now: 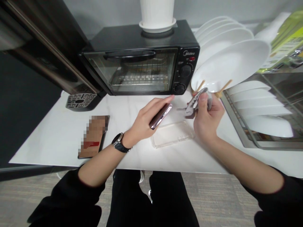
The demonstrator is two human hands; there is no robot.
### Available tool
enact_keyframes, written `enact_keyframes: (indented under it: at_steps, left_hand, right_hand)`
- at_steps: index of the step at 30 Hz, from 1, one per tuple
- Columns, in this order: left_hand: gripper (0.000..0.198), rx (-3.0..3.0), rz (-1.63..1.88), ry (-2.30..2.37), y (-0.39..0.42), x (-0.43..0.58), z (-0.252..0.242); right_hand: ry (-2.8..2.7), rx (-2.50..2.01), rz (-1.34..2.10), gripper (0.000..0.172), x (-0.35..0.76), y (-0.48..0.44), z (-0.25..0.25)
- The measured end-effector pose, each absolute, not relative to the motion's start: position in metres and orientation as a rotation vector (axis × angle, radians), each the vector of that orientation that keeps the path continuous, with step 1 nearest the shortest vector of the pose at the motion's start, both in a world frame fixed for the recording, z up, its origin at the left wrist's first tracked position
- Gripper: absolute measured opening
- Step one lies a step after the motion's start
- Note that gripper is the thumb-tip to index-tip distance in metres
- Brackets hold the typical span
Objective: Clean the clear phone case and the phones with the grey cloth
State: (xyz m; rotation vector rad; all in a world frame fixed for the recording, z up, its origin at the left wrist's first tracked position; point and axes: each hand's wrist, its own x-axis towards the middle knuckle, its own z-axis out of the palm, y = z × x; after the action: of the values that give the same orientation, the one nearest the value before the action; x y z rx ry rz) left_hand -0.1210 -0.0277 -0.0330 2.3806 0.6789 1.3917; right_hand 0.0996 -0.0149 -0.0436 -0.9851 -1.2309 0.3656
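Note:
My left hand (148,121) is closed around a phone (161,116), which it holds tilted above the counter, its edge turned up toward me. My right hand (208,116) pinches a crumpled grey cloth (196,102) between thumb and fingers, a short way to the right of the phone. Between and below the hands, a clear phone case (172,135) lies on the white counter. Farther left on the counter lies a flat dark-edged rectangular object (93,135) whose face is pixelated.
A black toaster oven (139,60) stands at the back, bearing a white pot (157,14) on a saucer. White plates (232,63) lean in a rack at right, near a wire-framed drainer with bowls (260,104). A drink machine's drip tray (81,101) is at left.

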Motion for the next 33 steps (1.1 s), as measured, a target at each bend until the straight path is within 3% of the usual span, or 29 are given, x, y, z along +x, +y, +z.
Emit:
enact_keyframes:
  at_steps: [6, 13, 18, 25, 33]
  left_hand:
    - [0.039, 2.683, 1.150, 0.820, -0.024, -0.121, -0.037]
    - [0.051, 2.605, 1.150, 1.006, -0.021, -0.122, -0.042]
    - [0.053, 2.591, 1.149, 1.023, -0.021, -0.121, -0.048]
    - [0.039, 2.560, 1.209, 1.048, -0.017, -0.121, -0.056]
    - [0.025, 2.581, 1.216, 1.043, -0.019, -0.119, -0.052]
  right_hand:
    - [-1.404, -0.846, 0.202, 0.034, 0.096, -0.028, -0.042]
    - [-1.885, -0.345, 0.040, 0.049, 0.090, -0.032, -0.048]
    - [-1.967, -0.285, 0.023, 0.058, 0.091, -0.026, -0.053]
    - [-2.145, -0.340, 0.106, 0.071, 0.096, -0.024, -0.055]
    - [-2.175, -0.526, 0.157, 0.070, 0.101, -0.022, -0.051]
